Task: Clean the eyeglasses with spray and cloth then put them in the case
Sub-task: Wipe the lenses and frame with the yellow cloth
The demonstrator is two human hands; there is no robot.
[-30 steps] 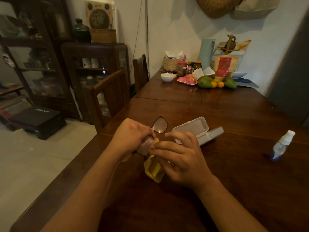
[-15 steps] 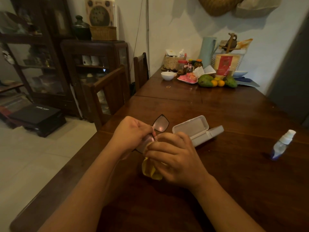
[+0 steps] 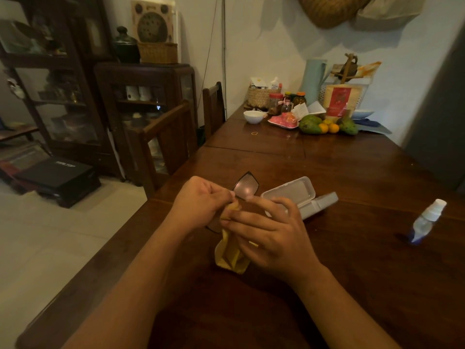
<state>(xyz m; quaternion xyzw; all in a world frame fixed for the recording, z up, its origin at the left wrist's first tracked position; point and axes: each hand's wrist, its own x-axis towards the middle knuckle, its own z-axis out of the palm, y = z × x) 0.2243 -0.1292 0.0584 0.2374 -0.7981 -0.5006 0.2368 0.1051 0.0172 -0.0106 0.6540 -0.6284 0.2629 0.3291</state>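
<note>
From the head camera, the left hand [image 3: 201, 202] pinches the glasses [image 3: 246, 185] above the table [image 3: 352, 285], with one lens showing past its fingertips. The right hand [image 3: 271, 238] grips the yellow cloth [image 3: 230, 255] against them (its tail hangs down), just in front of the open case [image 3: 299, 195]. The spray bottle [image 3: 427, 220] sits well apart on the right.

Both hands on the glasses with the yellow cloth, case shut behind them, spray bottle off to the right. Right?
No: the case is open, its lid raised, as the head view shows. The rest stands: the left hand and right hand work the eyeglasses with the yellow cloth, and the spray bottle sits off to the right.
</note>
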